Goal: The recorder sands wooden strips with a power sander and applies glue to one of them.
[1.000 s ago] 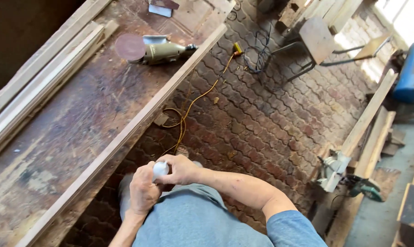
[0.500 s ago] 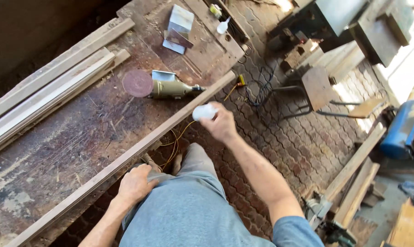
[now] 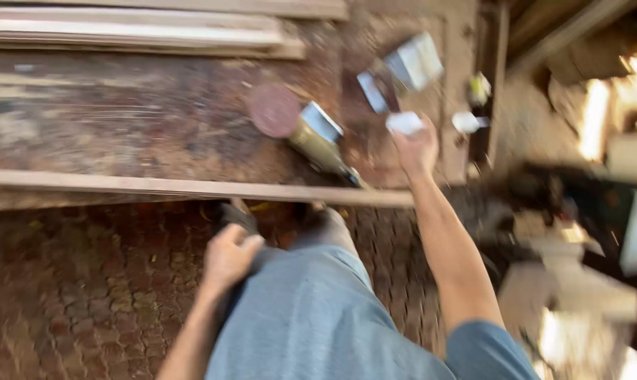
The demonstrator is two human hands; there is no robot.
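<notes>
My left hand (image 3: 228, 256) rests loosely curled on my thigh, well short of the long wooden strip (image 3: 192, 187) along the bench (image 3: 121, 119) edge, holding nothing. Past the strip lies a disc sander (image 3: 297, 127). Right of the sander, my right hand (image 3: 415, 146) pinches a small white bottle (image 3: 405, 123) above the bench. The view is blurred; I judge a slow, steady set-down works best.

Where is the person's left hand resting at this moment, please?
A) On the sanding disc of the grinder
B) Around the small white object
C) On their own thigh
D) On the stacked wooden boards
C: the left hand lies on the grey-trousered thigh, while the right hand holds the small white object over the workbench.
</notes>
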